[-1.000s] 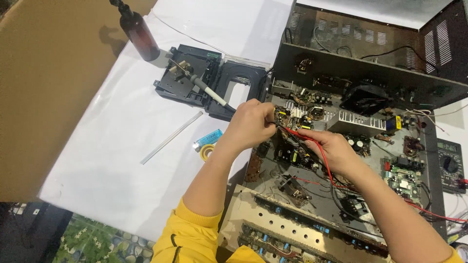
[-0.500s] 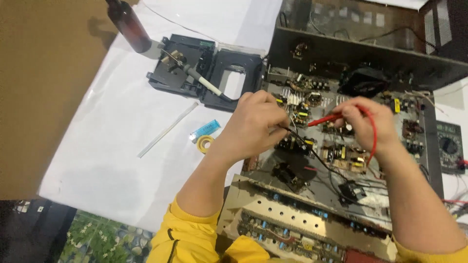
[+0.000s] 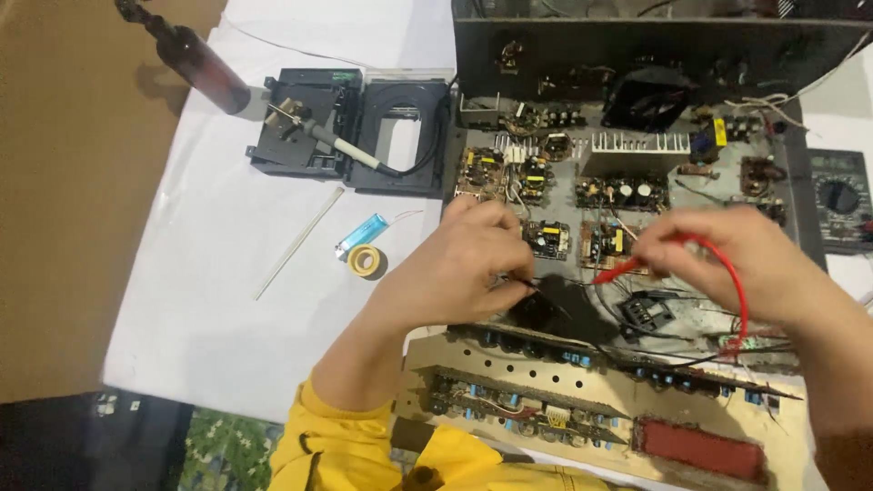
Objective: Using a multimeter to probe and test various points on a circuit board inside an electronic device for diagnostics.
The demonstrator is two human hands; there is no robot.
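The left hand [image 3: 468, 264] pinched a thin black probe [image 3: 526, 284] over the open grey metal amplifier chassis [image 3: 800, 227]; the right hand [image 3: 727, 259] gripped a red-leaded probe [image 3: 618, 269]

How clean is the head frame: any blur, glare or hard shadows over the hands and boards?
Head view: light is even and soft, with no glare on the white sheet; the bottle throws a faint shadow leftward; the left hand and right hand look slightly smeared, as does the red probe; the chassis back wall is dark, its detail lost; small board parts are too fine to read.
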